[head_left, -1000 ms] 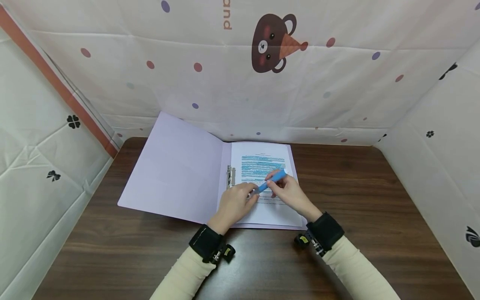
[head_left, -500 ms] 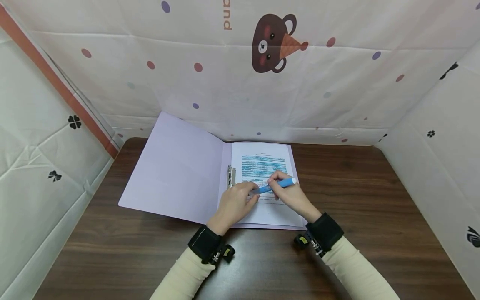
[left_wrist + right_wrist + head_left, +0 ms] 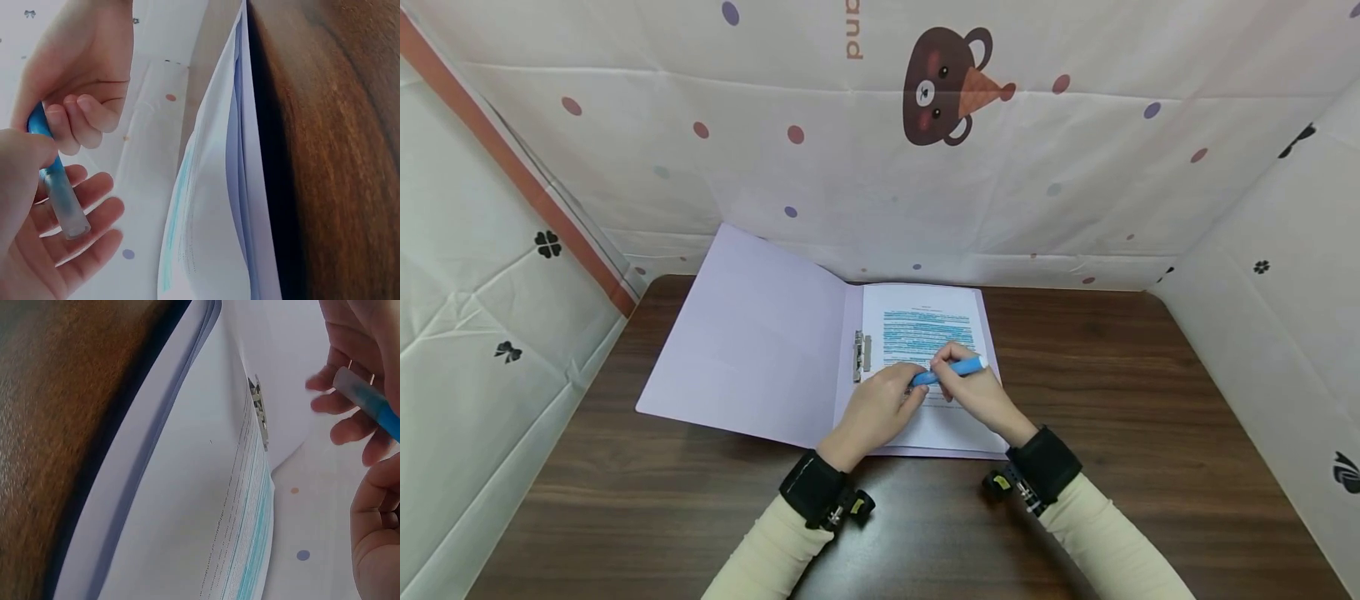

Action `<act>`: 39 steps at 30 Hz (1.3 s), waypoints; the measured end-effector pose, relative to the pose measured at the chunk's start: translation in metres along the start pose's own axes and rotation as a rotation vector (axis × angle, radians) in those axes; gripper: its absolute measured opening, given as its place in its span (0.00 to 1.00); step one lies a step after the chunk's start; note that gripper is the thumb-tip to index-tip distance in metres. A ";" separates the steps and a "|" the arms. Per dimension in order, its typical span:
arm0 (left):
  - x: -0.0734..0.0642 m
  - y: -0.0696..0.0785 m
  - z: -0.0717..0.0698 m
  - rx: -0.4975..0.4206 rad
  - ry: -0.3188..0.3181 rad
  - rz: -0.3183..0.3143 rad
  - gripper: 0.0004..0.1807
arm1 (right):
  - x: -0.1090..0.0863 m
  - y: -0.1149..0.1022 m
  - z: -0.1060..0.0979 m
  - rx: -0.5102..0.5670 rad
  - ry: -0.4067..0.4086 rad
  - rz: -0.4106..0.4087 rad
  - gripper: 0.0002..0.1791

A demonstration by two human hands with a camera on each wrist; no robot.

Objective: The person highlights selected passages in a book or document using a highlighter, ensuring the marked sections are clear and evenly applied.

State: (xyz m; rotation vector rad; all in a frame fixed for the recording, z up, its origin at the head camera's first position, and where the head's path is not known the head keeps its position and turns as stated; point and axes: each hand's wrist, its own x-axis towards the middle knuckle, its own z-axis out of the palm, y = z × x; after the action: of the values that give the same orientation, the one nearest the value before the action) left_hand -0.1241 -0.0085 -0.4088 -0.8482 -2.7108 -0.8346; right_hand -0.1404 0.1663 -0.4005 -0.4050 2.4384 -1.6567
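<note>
A blue highlighter [image 3: 958,367] with a translucent cap [image 3: 67,209] is held above the printed page between both hands. My right hand [image 3: 973,392] grips its barrel with curled fingers. My left hand [image 3: 880,404] pinches the capped end, its thumb lying across the highlighter and its other fingers spread loosely beneath. The cap is on the highlighter. Below lies a white sheet [image 3: 940,429] whose upper lines are marked in blue; plain printed lines show lower down. The hands hide part of the text in the head view.
The sheet lies in an open lilac folder [image 3: 752,333], its cover spread to the left. A metal clip [image 3: 858,357] sits along the spine. The dark wooden table [image 3: 1112,400] meets patterned cloth [image 3: 820,167] at the back and sides.
The highlighter's rear end has swung right and down from its steeper slant. My left hand has shifted slightly right, so its fingers now cover the cap in the head view.
</note>
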 end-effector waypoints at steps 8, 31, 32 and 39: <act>0.000 0.000 0.003 -0.077 -0.108 0.007 0.09 | 0.000 0.000 0.004 0.024 -0.003 0.051 0.12; -0.003 -0.005 0.002 -0.004 -0.053 0.030 0.10 | -0.008 -0.031 0.006 0.082 -0.006 0.055 0.11; -0.003 -0.005 0.002 -0.002 -0.052 0.031 0.10 | -0.008 -0.031 0.007 0.087 -0.003 0.055 0.11; -0.005 -0.006 0.001 0.021 -0.051 0.022 0.11 | -0.008 -0.033 0.007 0.085 -0.016 0.048 0.11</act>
State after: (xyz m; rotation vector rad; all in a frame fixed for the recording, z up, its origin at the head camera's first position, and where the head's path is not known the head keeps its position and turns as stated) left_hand -0.1238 -0.0144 -0.4145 -0.9058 -2.7436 -0.7889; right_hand -0.1265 0.1509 -0.3723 -0.3442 2.3379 -1.7231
